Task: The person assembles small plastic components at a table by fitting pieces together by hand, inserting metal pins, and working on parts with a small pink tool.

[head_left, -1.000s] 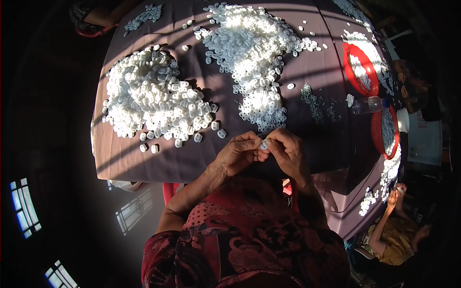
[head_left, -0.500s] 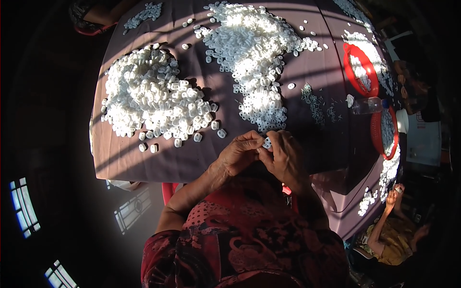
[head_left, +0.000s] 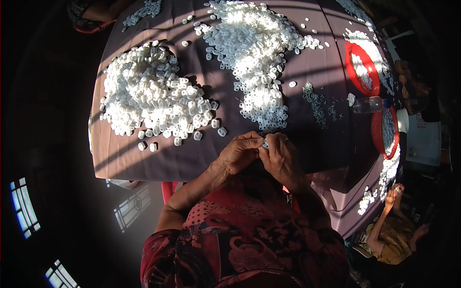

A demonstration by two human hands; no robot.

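Your hands — left [head_left: 238, 154], right [head_left: 282, 158] — had drawn together since a moment before, both pinching one small white plastic piece [head_left: 265, 143] above the brown worktop [head_left: 158, 163].

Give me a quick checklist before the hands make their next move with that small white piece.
1. Small white piece pinched between both hands: ok.
2. Left hand and right hand meet at the table's near edge: ok.
3. Whether the piece is fully fitted together: cannot tell, fingers cover it.
4. Left pile of white pieces sits apart from the centre pile: ok.
5. Loose strays lie near the table edge: not ok.
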